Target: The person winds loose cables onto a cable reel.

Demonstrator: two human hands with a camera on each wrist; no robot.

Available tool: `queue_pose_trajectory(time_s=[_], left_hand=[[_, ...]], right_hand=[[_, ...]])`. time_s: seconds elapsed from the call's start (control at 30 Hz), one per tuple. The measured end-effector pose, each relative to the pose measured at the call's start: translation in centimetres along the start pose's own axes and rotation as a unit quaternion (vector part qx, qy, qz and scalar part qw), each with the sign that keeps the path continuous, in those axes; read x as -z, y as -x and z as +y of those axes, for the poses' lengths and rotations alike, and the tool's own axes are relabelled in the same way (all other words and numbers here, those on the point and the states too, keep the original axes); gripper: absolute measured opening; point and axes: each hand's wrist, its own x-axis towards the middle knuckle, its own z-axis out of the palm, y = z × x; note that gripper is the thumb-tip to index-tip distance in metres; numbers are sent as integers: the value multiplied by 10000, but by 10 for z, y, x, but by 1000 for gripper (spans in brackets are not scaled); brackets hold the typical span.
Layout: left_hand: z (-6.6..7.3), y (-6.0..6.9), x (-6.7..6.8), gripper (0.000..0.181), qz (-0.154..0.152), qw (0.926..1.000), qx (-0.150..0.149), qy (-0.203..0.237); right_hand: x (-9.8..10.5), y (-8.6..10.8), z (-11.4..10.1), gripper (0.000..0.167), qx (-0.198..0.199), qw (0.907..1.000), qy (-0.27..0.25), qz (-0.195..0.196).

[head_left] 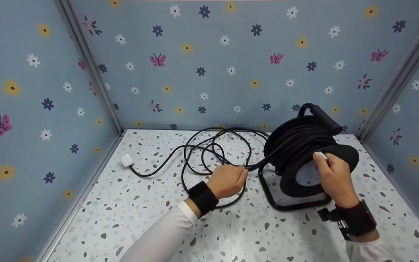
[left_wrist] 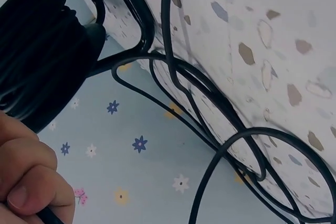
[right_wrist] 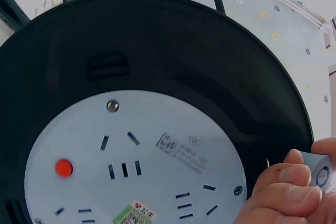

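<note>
A black extension cord reel (head_left: 346, 156) stands on its tube frame at the right of the table, wound with many turns of cord. My left hand (head_left: 227, 181) grips the black cord (head_left: 258, 164) where it runs into the reel; the left wrist view shows its curled fingers (left_wrist: 39, 192) around it. My right hand (head_left: 336, 180) pinches a small grey crank knob (right_wrist: 317, 169) near the rim of the reel's side. On that side sits a pale round socket panel (right_wrist: 142, 124) with slots and a red button (right_wrist: 64, 168).
Loose loops of cord (head_left: 184, 171) lie on the speckled white table (head_left: 231, 233), left of the reel. At the cord's end a white plug (head_left: 126, 160) rests near the left edge. Flower-patterned panels (head_left: 224, 83) enclose the back and both sides.
</note>
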Motion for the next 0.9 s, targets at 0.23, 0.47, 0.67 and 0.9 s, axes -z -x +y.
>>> queue_pose_trajectory(time_s=[0.23,0.47,0.67,0.9], left_hand=[[4,-4,1,45,-100,9998,-101,105],[-24,-3,22,41,-537,9965,-583,283],[-87,-1,42,30,-179,9993,-165,-287],[-140,18,39,24,767,9952,-5,-615]], right_hand=[[6,-3,1,45,46,9999,158,30],[7,-3,2,44,93,9996,251,-90],[5,-4,3,45,143,9997,217,-35],[0,-1,2,42,297,9988,391,-21]])
